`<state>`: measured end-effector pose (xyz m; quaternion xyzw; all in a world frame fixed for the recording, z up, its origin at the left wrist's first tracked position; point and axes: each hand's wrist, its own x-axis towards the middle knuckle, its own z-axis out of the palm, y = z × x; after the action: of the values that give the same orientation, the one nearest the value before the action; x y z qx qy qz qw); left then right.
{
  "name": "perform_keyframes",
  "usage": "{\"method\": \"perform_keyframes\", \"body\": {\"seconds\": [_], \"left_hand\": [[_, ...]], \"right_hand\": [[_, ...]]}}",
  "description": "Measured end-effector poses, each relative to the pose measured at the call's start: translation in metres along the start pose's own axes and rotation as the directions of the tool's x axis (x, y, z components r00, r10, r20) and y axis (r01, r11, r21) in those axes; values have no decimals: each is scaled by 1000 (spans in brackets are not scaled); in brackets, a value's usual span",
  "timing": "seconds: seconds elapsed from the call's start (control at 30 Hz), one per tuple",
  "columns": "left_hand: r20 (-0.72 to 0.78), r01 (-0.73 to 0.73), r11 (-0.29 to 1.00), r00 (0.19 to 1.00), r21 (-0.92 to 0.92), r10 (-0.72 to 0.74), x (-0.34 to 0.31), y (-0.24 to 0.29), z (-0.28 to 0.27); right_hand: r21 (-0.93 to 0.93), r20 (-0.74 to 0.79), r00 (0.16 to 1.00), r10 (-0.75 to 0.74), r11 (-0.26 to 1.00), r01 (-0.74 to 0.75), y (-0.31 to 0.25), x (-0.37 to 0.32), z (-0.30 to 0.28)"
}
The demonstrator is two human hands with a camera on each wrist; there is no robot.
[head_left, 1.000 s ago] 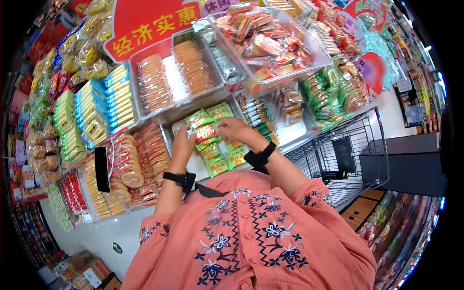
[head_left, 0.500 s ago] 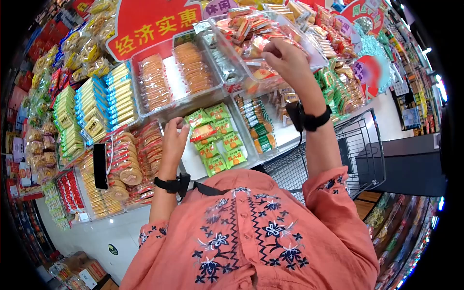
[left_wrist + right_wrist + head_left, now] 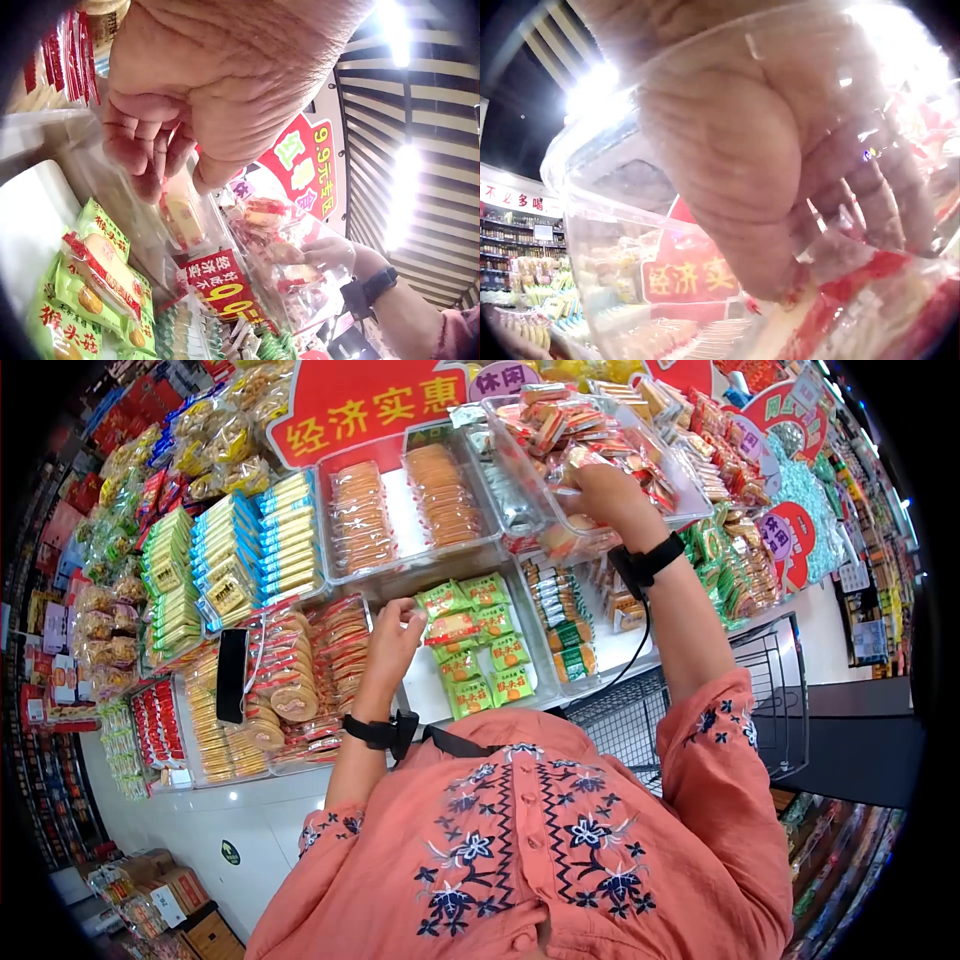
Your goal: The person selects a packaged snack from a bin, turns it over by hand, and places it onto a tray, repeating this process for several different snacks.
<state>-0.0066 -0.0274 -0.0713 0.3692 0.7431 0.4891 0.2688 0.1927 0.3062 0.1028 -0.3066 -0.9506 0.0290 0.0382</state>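
In the head view my right hand (image 3: 610,500) is inside a clear plastic tub (image 3: 690,515) heaped with red-and-white wrapped snacks. Seen through the tub's wall in the right wrist view, its thumb and curled fingers pinch a red-and-white snack packet (image 3: 847,307). My left hand (image 3: 392,645) hangs with loosely bent fingers, holding nothing, at the left side of a tray (image 3: 425,700). Two rows of green snack packets (image 3: 510,650) lie in this tray, with a red-wrapped snack packet (image 3: 105,270) on top of them.
Bins of round wrapped biscuits (image 3: 285,670) and long wrapped cakes (image 3: 435,490) surround the tray. A phone (image 3: 231,675) stands upright at the front left. Right of my body is a wire shopping cart (image 3: 780,700). A red sign (image 3: 375,410) rises behind the bins.
My right hand left the green packets, moved up and right to the clear tub, and now reaches deeper among its snacks. My left hand drew back slightly left from the green packets.
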Motion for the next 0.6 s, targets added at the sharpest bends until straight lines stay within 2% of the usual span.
{"method": "perform_keyframes", "body": {"seconds": [0.03,0.13,0.23,0.3,0.33,0.37,0.4,0.47,0.6], "left_hand": [[7,9,1000,1000,-2,-9,-2,3,0],[7,10,1000,1000,-23,-10,-4,1,-1],[26,53,995,998,-80,-51,-5,4,-6],[21,35,991,999,-131,-33,-1,-5,-4],[52,75,985,996,-155,-68,2,10,-3],[84,122,977,991,-173,-109,1,24,-7],[116,176,967,981,-184,-157,-3,37,-11],[142,152,958,983,-245,-119,2,53,-11],[191,212,848,972,-486,-133,-2,101,-22]], "right_hand": [[-20,-3,1000,-1,1000,1,0,1,0],[55,-142,990,-7,998,15,-3,-14,-18],[180,-278,952,131,980,-82,-13,-32,-53],[366,-441,881,170,931,3,-17,-46,-67],[447,-512,836,197,892,63,-24,-54,-74],[604,-419,883,213,792,95,-37,-67,-84],[764,-302,925,229,639,91,-55,-78,-89],[970,-48,984,171,242,5,-89,-93,-86],[993,110,994,-11,52,-110,-125,-102,-39]]}}
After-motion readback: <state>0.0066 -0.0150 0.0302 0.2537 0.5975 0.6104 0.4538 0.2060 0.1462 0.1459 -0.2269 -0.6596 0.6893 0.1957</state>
